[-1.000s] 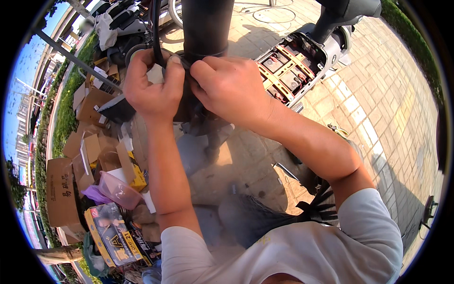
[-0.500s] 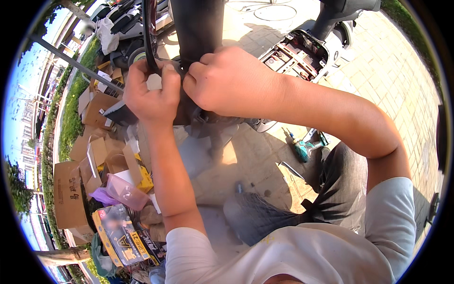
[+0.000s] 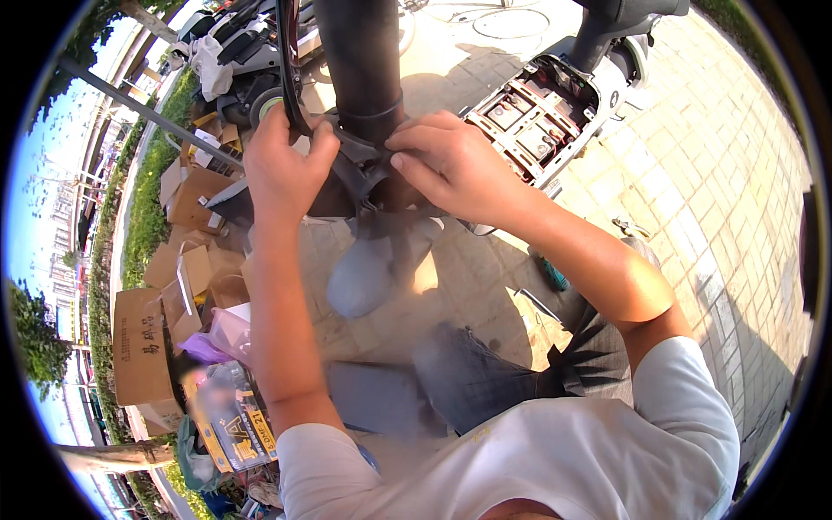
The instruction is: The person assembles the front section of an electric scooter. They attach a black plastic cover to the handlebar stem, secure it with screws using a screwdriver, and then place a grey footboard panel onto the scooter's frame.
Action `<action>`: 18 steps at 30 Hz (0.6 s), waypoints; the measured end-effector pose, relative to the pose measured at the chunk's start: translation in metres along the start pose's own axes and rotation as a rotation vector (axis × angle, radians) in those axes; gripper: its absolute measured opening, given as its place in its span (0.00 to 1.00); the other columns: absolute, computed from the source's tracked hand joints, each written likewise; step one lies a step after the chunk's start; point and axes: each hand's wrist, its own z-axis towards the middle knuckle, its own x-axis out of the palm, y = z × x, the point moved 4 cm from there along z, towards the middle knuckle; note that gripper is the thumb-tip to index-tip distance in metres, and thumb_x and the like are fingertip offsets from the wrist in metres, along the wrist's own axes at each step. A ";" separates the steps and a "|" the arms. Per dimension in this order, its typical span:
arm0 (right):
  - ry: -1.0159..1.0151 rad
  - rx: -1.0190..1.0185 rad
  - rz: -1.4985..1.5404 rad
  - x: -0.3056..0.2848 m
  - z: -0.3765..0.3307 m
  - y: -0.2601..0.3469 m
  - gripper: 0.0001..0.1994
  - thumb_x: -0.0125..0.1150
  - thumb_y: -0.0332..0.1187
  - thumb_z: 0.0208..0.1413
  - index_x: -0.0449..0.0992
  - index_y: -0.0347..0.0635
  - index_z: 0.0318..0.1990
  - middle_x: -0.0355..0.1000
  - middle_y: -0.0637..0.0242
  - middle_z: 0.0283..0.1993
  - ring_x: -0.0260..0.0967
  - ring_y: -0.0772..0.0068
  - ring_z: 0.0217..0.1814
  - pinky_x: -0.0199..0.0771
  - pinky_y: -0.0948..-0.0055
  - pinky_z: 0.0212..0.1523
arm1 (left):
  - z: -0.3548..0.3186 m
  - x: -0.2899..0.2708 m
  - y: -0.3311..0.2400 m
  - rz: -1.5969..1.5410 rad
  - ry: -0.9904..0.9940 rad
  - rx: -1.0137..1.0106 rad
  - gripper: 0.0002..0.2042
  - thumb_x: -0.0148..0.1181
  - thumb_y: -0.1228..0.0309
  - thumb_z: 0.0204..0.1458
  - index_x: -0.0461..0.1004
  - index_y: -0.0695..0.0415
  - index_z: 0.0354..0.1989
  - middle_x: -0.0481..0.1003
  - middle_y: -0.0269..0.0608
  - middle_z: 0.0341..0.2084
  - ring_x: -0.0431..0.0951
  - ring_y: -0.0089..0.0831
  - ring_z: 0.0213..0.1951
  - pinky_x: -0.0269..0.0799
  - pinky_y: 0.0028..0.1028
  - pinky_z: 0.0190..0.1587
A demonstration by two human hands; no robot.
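Both hands grip a black tube (image 3: pixel 360 61) that runs upright from the top edge: left hand (image 3: pixel 282 160) and right hand (image 3: pixel 451 165) pinch what looks like its dark strap (image 3: pixel 360 160), fingertips nearly meeting

Hands (image 3: pixel 364 165) now slightly farther apart on the black column (image 3: pixel 360 61).

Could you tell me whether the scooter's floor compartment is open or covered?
Open: the scooter compartment has no cover, and its boxed parts lie exposed inside.
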 end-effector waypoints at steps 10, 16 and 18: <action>-0.022 -0.117 -0.416 0.033 0.009 0.022 0.17 0.69 0.33 0.51 0.79 0.42 0.49 0.73 0.66 0.42 0.72 0.59 0.45 0.70 0.64 0.42 | 0.003 -0.003 -0.007 -0.041 0.071 0.046 0.11 0.64 0.69 0.48 0.78 0.60 0.38 0.77 0.45 0.30 0.80 0.42 0.33 0.73 0.37 0.38; 0.166 -0.444 -0.623 0.025 0.024 0.016 0.09 0.61 0.29 0.47 0.76 0.39 0.36 0.71 0.64 0.34 0.73 0.63 0.40 0.80 0.68 0.39 | -0.002 0.000 -0.003 -0.097 -0.017 0.109 0.12 0.65 0.66 0.50 0.77 0.60 0.39 0.77 0.45 0.31 0.80 0.43 0.36 0.73 0.36 0.40; 0.197 -0.409 -0.641 0.026 0.026 0.013 0.08 0.61 0.29 0.46 0.76 0.40 0.35 0.71 0.64 0.33 0.74 0.63 0.38 0.80 0.68 0.39 | -0.004 -0.001 0.004 -0.157 -0.009 0.097 0.13 0.64 0.63 0.55 0.76 0.60 0.39 0.76 0.46 0.31 0.77 0.42 0.34 0.71 0.35 0.40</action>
